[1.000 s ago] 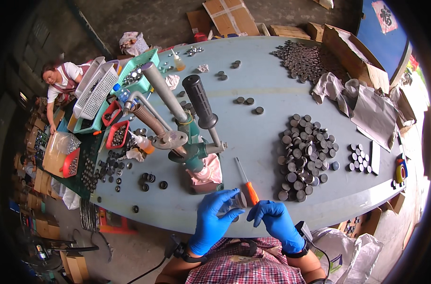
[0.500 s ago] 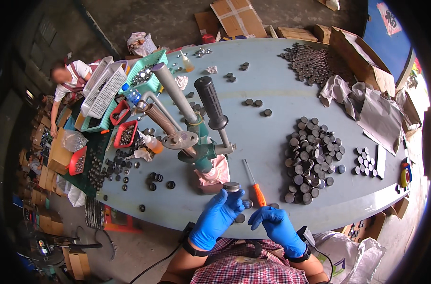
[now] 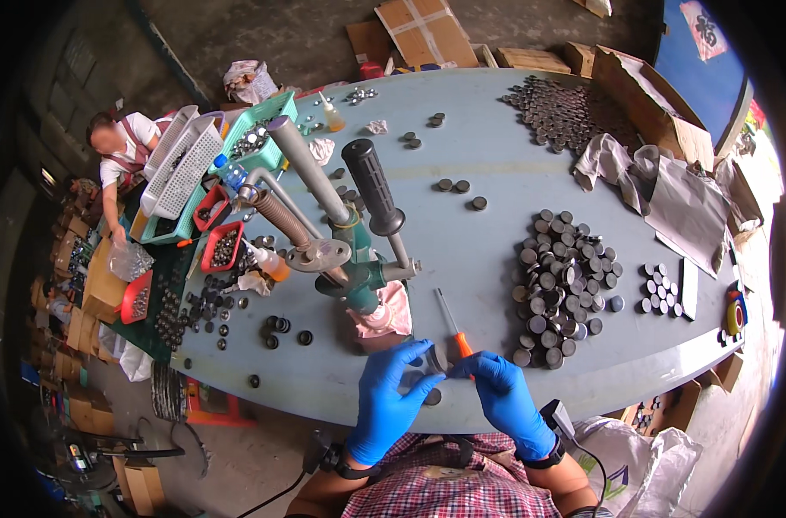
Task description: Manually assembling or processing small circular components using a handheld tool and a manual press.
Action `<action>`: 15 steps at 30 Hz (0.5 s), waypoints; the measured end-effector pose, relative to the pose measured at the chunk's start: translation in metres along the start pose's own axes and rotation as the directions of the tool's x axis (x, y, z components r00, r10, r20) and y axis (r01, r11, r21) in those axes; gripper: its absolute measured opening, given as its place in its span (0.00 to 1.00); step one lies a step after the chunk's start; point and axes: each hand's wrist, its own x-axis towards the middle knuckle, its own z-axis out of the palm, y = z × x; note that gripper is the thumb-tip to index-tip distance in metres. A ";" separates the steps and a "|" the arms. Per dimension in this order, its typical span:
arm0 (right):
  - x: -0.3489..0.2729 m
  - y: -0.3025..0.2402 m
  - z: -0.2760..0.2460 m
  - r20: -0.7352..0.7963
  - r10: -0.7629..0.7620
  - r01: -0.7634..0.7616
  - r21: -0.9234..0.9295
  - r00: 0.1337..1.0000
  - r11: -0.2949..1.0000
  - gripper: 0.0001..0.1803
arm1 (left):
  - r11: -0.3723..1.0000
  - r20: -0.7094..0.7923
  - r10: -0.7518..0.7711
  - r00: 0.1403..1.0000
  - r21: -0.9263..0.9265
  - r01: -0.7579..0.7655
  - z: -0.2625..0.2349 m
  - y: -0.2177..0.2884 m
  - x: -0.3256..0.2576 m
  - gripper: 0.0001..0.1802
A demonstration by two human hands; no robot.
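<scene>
In my blue-gloved left hand (image 3: 391, 388), a round dark cap (image 3: 437, 357) is gripped between thumb and fingers, tilted on edge. My right hand (image 3: 503, 393), gloved too, is just right of the cap with its fingers bent and pressed together; whatever they hold is hidden. Beyond the fingers lies a screwdriver (image 3: 452, 321) with an orange handle, partly covered by my right hand. Another dark cap (image 3: 433, 397) rests on the table below the gap between my hands. A green hand press (image 3: 367, 289) with a black-gripped lever (image 3: 377, 186) stands just beyond my left hand, over a pink cloth (image 3: 389, 315).
A big heap of dark caps (image 3: 561, 285) lies right of the press. A smaller group (image 3: 660, 289) sits farther right. Red trays (image 3: 222, 246), a teal basket (image 3: 268, 112) and an oil bottle (image 3: 270, 262) stand left. A co-worker (image 3: 125, 151) is at far left.
The cap in my left hand has turned from lying level to standing on edge. My right hand has moved left and up, close to it. The co-worker's arm has shifted toward a clear bag.
</scene>
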 end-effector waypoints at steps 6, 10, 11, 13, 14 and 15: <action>0.017 -0.014 0.006 -0.077 -0.033 0.044 0.153 0.997 0.987 0.19 | 0.877 0.066 0.328 0.942 0.349 -0.330 -0.004 0.002 0.001 0.27; 0.003 0.002 -0.021 0.325 0.161 -0.282 0.372 0.932 0.884 0.16 | 0.833 0.049 0.358 0.932 0.435 -0.343 -0.004 -0.002 0.004 0.28; 0.002 0.003 -0.019 0.325 0.162 -0.283 0.371 0.932 0.884 0.16 | 0.816 0.053 0.367 0.929 0.460 -0.349 -0.004 -0.004 0.005 0.29; 0.000 0.009 -0.014 0.210 0.120 -0.171 0.246 0.970 0.954 0.15 | 0.818 0.053 0.366 0.929 0.459 -0.348 -0.003 -0.007 0.006 0.28; -0.001 0.012 -0.010 0.209 0.124 -0.174 0.245 0.970 0.954 0.15 | 0.829 0.061 0.348 0.935 0.445 -0.338 -0.002 -0.008 0.006 0.28; -0.001 0.013 -0.006 0.117 0.154 -0.177 0.222 0.981 0.959 0.15 | 0.839 0.067 0.333 0.940 0.433 -0.328 -0.002 -0.008 0.007 0.28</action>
